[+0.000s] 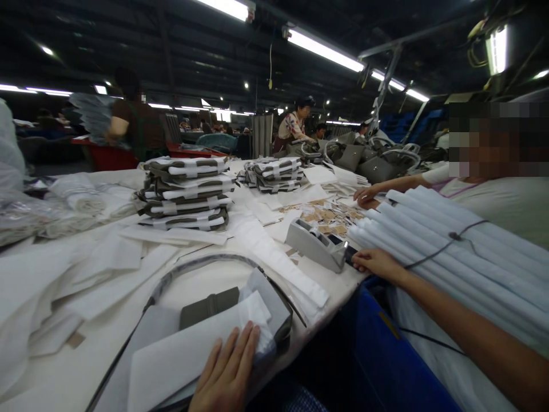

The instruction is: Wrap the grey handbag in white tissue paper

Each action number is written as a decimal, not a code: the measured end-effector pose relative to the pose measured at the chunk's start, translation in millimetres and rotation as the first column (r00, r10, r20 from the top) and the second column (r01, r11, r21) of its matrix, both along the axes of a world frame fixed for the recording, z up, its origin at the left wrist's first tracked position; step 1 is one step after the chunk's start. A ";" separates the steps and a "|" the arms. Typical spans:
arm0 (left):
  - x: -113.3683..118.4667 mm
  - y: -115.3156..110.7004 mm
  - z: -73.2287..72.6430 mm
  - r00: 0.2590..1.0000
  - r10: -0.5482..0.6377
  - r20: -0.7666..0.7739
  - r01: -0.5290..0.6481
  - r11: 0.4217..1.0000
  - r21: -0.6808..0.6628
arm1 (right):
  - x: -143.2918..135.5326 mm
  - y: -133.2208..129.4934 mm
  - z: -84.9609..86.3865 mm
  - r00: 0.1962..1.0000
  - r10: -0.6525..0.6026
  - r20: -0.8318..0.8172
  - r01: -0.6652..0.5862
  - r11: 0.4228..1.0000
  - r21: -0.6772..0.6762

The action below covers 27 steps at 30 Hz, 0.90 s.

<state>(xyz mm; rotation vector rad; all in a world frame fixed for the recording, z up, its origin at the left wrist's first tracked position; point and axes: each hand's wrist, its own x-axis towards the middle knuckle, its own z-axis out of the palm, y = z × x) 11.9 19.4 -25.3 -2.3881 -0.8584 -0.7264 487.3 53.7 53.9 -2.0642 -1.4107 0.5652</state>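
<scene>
- We see a grey bag [206, 309] at the tabletop's [77, 366] near edge, white paper sheet [180, 357] tucked in.
- Our left hand [227, 372] lies flat and released on that sheet.
- Our right hand [375, 263], released, touches the tape dispenser [315, 243] at the right edge.

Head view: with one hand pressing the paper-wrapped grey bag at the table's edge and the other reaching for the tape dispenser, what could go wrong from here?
1. The grey bag lies close to the table edge; only the left hand pins it, so it may slide off.
2. The right hand reaches by the tape dispenser; its cutter could nick a finger.
3. The loose strap could snag.
</scene>
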 end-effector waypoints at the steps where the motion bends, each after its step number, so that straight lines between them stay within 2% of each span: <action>1: 1.4 -1.5 0.9 1.000 0.007 0.017 -0.006 1.000 -0.026 | -0.7 -3.4 -0.4 1.000 0.002 0.008 -0.002 1.000 -0.007; 4: 5.9 -7.3 5.1 0.996 0.045 0.077 -0.035 0.991 -0.126 | -13.5 -19.1 11.5 0.997 0.076 0.030 -0.077 0.997 0.007; 6: 8.4 -11.9 8.5 0.992 0.073 0.104 -0.056 0.986 -0.160 | -36.0 -28.2 28.0 0.976 0.201 0.084 -0.205 0.978 0.035; 8: 10.5 -16.0 11.6 0.988 0.102 0.113 -0.081 0.982 -0.173 | -69.5 -31.6 47.1 0.914 0.376 0.154 -0.388 0.920 0.058; 10: 12.6 -19.0 13.5 0.987 0.115 0.110 -0.095 0.980 -0.173 | -109.5 -28.0 65.1 0.800 0.569 0.191 -0.588 0.806 0.063; 13: 16.0 -20.9 14.7 0.981 0.137 0.136 -0.111 0.976 -0.187 | -170.4 -10.7 82.6 0.526 0.825 0.207 -0.847 0.530 0.038; 15: 18.2 -20.9 15.7 0.972 0.154 0.175 -0.119 0.973 -0.196 | -206.3 7.4 84.9 0.346 0.901 0.260 -0.934 0.358 0.002; 16: 19.2 -20.8 16.5 0.969 0.155 0.195 -0.118 0.975 -0.189 | -222.0 18.0 83.3 0.277 0.912 0.303 -0.953 0.301 -0.034; 19: 21.7 -20.3 18.7 0.959 0.146 0.244 -0.112 0.983 -0.148 | -259.3 51.7 71.4 0.103 0.903 0.417 -0.947 0.217 -0.236; 22: 23.0 -19.9 18.1 0.949 0.154 0.274 -0.115 0.981 -0.154 | -284.3 78.6 60.0 -0.067 0.925 0.374 -0.849 0.144 -0.508; 24: 23.2 -19.5 16.3 0.940 0.154 0.303 -0.111 0.982 -0.153 | -296.7 88.2 57.5 -0.122 0.934 0.336 -0.765 0.127 -0.631; 27: 22.9 -18.8 14.7 0.931 0.142 0.336 -0.095 0.984 -0.151 | -311.5 92.1 59.3 -0.183 0.920 0.347 -0.673 0.140 -0.726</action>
